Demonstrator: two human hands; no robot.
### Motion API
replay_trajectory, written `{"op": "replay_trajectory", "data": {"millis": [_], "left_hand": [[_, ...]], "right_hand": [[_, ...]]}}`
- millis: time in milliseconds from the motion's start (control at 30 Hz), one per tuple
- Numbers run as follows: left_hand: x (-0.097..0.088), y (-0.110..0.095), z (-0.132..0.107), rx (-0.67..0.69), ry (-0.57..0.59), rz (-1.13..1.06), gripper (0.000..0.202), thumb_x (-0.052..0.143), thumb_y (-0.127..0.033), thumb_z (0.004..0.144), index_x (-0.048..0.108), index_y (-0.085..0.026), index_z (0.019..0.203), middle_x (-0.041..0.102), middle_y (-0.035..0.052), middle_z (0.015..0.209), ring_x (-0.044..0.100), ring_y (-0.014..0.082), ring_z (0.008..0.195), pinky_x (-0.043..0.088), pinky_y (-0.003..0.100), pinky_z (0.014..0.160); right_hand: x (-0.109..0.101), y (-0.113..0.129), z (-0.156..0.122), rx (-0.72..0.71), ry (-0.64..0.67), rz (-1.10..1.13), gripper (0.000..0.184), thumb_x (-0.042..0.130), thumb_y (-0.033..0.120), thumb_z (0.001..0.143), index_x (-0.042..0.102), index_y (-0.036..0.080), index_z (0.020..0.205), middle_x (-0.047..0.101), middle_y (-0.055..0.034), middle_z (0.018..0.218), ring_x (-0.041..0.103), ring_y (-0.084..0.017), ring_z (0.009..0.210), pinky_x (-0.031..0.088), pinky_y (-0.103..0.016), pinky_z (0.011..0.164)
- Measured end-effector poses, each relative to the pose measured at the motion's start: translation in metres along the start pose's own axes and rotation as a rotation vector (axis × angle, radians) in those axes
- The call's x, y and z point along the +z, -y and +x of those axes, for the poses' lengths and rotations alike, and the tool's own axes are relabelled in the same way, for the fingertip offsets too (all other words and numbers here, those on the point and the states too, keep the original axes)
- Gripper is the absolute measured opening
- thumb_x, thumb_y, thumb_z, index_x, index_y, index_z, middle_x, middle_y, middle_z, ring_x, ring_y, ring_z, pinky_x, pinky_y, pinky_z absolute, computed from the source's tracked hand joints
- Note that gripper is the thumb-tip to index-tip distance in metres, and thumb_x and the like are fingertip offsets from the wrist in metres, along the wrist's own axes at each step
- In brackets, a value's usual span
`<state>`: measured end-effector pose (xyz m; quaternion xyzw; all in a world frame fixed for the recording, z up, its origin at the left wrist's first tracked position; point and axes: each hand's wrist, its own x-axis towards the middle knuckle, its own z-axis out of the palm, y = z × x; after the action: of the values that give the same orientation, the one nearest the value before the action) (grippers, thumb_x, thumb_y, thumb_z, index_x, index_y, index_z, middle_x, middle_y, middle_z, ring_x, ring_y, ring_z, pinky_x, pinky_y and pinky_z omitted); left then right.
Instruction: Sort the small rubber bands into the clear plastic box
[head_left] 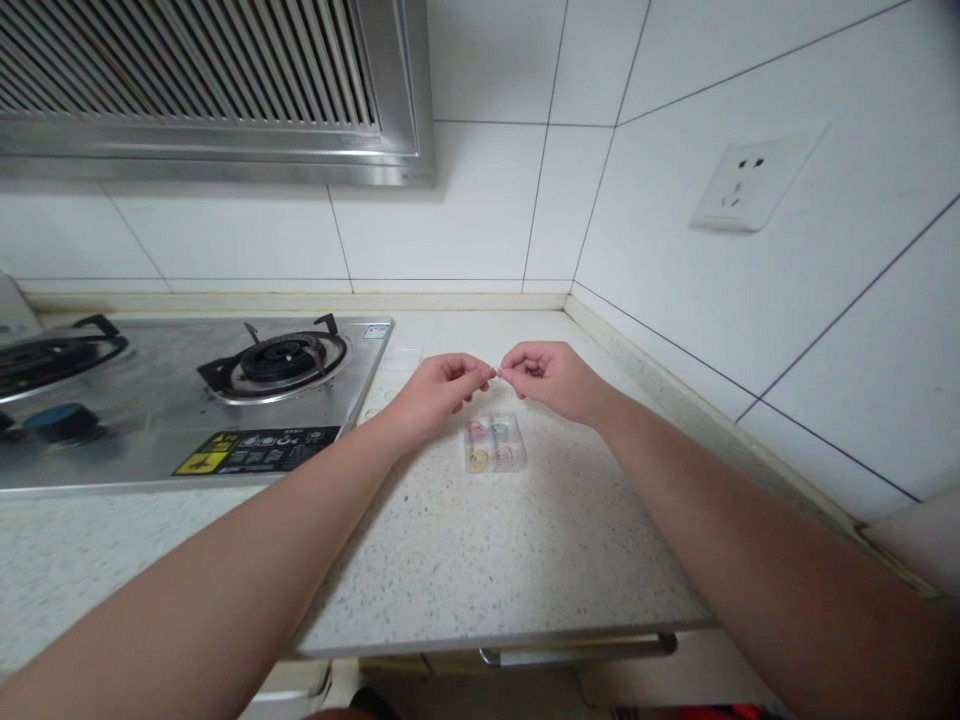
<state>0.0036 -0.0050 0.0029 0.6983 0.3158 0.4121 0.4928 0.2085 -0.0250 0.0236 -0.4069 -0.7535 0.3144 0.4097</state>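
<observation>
My left hand (448,383) and my right hand (546,378) meet fingertip to fingertip above the counter, each pinched closed. Whatever sits between the fingertips is too small to make out. Just below them, a clear plastic box (493,466) with compartments lies on the counter; red, green, yellow and pale pink ring-like pieces show in it. To the left of my left hand, a flat clear piece, perhaps a lid (403,360), lies by the stove's edge, with faint ring shapes nearby.
The speckled countertop (480,560) runs to a front edge above a drawer handle (577,652). A gas stove (352,400) with burners stands at the left, under a range hood (375,150). Tiled walls close off the back and right, with a power socket (750,185).
</observation>
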Motion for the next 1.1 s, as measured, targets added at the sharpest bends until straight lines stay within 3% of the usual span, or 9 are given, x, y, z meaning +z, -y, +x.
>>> {"op": "replay_trajectory", "data": {"millis": [467, 900, 1100], "left_hand": [[0.0013, -0.0021, -0.0019, 0.024, 0.004, 0.056, 0.03, 0.063, -0.044, 0.088, 0.068, -0.016, 0.081, 0.059, -0.0001, 0.072, 0.04, 0.009, 0.057, 0.031, 0.025, 0.054], [0.0013, -0.0051, -0.0014, 0.05, -0.023, 0.05, 0.028, 0.066, -0.043, 0.086, 0.067, -0.016, 0.082, 0.06, -0.0008, 0.071, 0.042, 0.009, 0.058, 0.034, 0.025, 0.056], [0.0018, -0.0037, -0.0009, 0.04, -0.031, 0.045, 0.029, 0.067, -0.044, 0.086, 0.066, -0.016, 0.082, 0.062, 0.0002, 0.075, 0.042, 0.0087, 0.058, 0.033, 0.025, 0.056]], "right_hand": [[-0.0002, -0.0018, 0.0002, 0.008, 0.021, -0.002, 0.013, 0.065, 0.027, 0.083, 0.068, 0.015, 0.085, 0.057, 0.0025, 0.059, 0.044, -0.009, 0.052, 0.031, -0.025, 0.05], [0.0014, 0.0047, -0.001, 0.029, 0.026, 0.046, 0.025, 0.077, 0.037, 0.077, 0.066, 0.016, 0.084, 0.057, 0.0032, 0.061, 0.045, -0.009, 0.054, 0.033, -0.024, 0.051], [0.0002, 0.0018, 0.0001, 0.026, -0.002, 0.006, 0.023, 0.074, 0.037, 0.08, 0.065, 0.016, 0.082, 0.057, 0.003, 0.06, 0.043, -0.009, 0.053, 0.031, -0.025, 0.05]]}}
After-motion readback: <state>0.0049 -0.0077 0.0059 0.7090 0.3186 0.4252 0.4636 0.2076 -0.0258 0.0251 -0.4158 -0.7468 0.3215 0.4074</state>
